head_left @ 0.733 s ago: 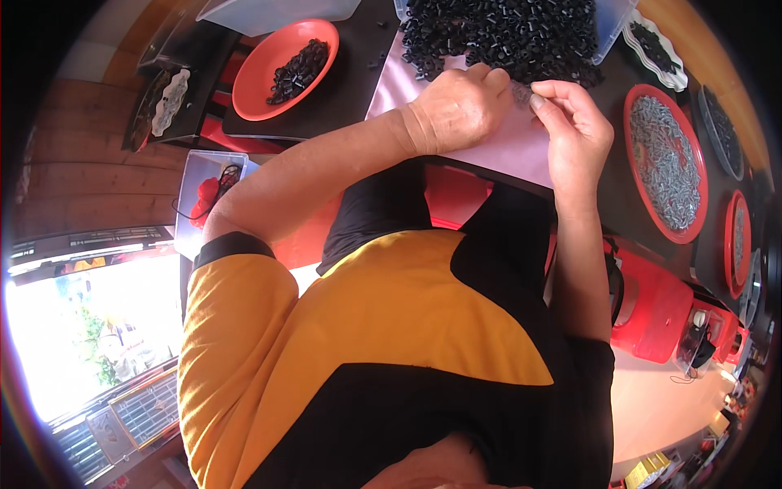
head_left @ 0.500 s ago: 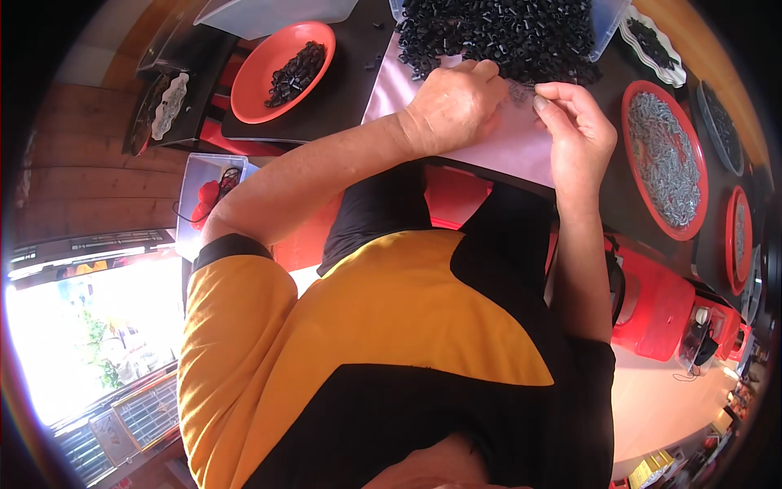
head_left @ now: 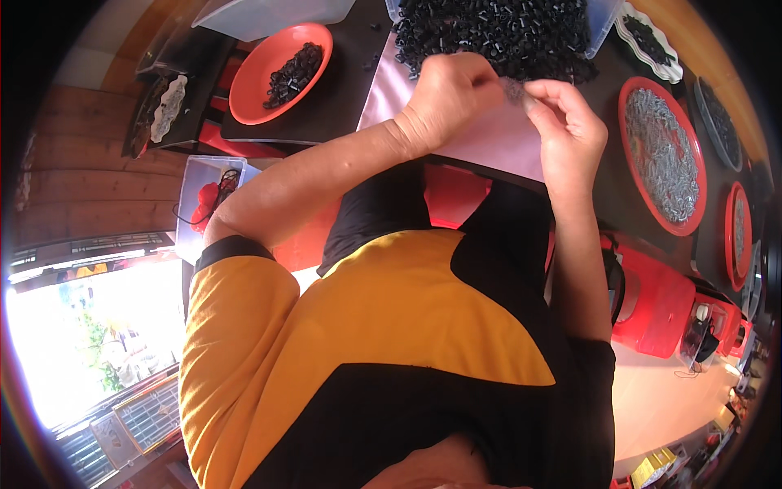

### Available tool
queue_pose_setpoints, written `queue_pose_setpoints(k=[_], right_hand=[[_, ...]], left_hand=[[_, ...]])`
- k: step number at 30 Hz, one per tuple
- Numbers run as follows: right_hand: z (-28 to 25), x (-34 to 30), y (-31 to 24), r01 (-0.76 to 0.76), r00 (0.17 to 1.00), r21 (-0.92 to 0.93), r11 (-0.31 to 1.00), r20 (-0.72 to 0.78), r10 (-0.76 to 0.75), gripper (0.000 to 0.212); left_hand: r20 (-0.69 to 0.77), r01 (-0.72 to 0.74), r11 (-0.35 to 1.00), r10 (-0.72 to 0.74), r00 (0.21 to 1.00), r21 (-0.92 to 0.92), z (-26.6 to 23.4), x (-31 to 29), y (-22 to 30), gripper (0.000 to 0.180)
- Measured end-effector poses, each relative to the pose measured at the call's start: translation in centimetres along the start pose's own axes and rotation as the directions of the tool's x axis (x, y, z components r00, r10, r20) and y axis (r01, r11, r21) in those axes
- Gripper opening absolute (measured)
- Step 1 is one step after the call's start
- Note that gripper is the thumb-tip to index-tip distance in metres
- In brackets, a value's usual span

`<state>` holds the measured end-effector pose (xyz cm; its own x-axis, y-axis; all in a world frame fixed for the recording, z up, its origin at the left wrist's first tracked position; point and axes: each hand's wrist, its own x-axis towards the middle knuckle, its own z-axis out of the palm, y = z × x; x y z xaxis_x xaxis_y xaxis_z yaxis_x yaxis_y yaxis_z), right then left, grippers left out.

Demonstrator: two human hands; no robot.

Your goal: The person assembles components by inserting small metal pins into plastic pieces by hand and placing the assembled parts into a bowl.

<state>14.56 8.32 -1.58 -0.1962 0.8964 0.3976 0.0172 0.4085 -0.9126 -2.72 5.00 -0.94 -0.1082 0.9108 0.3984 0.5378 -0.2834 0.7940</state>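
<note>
R hand (head_left: 572,130) thumb & forefinger look pinched on a small greyish thing (head_left: 512,89), btwn hands over pink sheet (head_left: 493,147), too blurred to ID. L hand (head_left: 444,96) curled just left, tips hidden, can't tell grip. Risk: loose pinch or knuckle bump drops it into far black pcs (head_left: 497,33), prob hard to spot.

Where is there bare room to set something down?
The pink cloth is bare between left hand and right hand; so is the nearer dark tabletop between cloth and left red plate. Crowded: beyond the hands, under heaped black pieces, and rightward, among other plates.
</note>
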Motion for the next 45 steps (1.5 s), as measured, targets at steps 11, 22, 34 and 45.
queue_pose_setpoints(k=[11,22,34,45], right_hand=[[2.3,0.8,-1.5,0.209,0.977,0.163,0.964,0.008,-0.213,0.013],[1.4,0.6,-0.2,0.085,0.996,0.126,0.988,-0.03,-0.081,0.01],[0.9,0.6,-0.3,-0.084,0.995,0.229,0.97,-0.03,0.094,0.009],[0.9,1.0,0.0,-0.126,0.989,0.206,0.97,-0.044,0.138,0.008]], left_hand=[[0.203,0.467,0.561,-0.469,0.86,-0.683,-2.6,0.9,4.1,0.014],[0.084,-0.354,0.713,0.385,0.919,0.605,-2.0,1.1,-1.9,0.012],[0.202,-0.542,0.617,0.535,0.821,0.571,-1.0,2.1,-2.7,0.016],[0.281,-0.571,0.56,0.52,0.806,0.6,-1.3,2.6,-2.7,0.011]])
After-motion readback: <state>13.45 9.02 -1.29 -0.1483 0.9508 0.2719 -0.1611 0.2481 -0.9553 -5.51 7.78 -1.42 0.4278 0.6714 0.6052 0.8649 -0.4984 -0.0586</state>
